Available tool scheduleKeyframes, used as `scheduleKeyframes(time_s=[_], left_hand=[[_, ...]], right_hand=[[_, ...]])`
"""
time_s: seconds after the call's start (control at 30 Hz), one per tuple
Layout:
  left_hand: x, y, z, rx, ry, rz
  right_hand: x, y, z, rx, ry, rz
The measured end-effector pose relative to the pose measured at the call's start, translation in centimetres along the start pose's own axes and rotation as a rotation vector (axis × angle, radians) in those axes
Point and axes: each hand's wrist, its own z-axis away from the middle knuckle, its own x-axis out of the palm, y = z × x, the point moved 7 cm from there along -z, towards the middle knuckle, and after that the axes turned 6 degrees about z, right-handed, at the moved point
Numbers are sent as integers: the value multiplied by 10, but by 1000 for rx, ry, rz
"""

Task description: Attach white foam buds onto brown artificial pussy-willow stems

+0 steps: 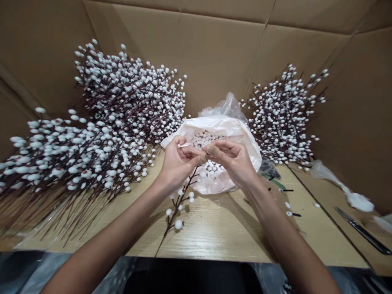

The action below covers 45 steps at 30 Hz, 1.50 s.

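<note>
My left hand (179, 161) and my right hand (234, 159) meet above the wooden table (214, 232), fingertips pinched together. The left hand grips the top of a thin dark branch (177, 208) studded with white buds; the branch hangs down toward me. The right hand's taped thumb and fingers pinch at the same branch tip; what sits between them is too small to make out. Just behind the hands lies an open white plastic bag (232, 130) filled with loose white buds.
A big heap of white-budded branches (92, 139) covers the left half of the table. A smaller bunch (284, 114) leans at the back right. Scissors (363, 232), crumpled plastic (352, 196) and loose buds lie at right. Cardboard walls enclose the back and sides.
</note>
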Motion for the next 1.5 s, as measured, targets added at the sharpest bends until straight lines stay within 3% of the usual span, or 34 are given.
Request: scheduleKeyframes(time_s=[0.43,0.73,0.87,0.97,1.07,1.23,1.33,1.5], left_hand=[[1,2,-1,22,-17,-12],[1,3,-4,-41,-49,-1],[-6,1,-7,-37,-9,-8],[-15,-2,-13,-28,37,11],[-26,-3,-19,-4,97,58],[-37,-5,-21,-2,209,87],[-38,-5,-20,-23,243,114],[-40,-10,-18,-111,330,217]], right_hand=[[-1,2,1,59,2,-41],[-2,-10,-1,129,-38,-96],[-13,-24,7,41,92,28],[-12,-18,37,52,222,140],[13,17,84,342,73,273],[70,66,156,704,-368,331],[90,77,160,732,-385,246],[109,85,137,653,-319,104]])
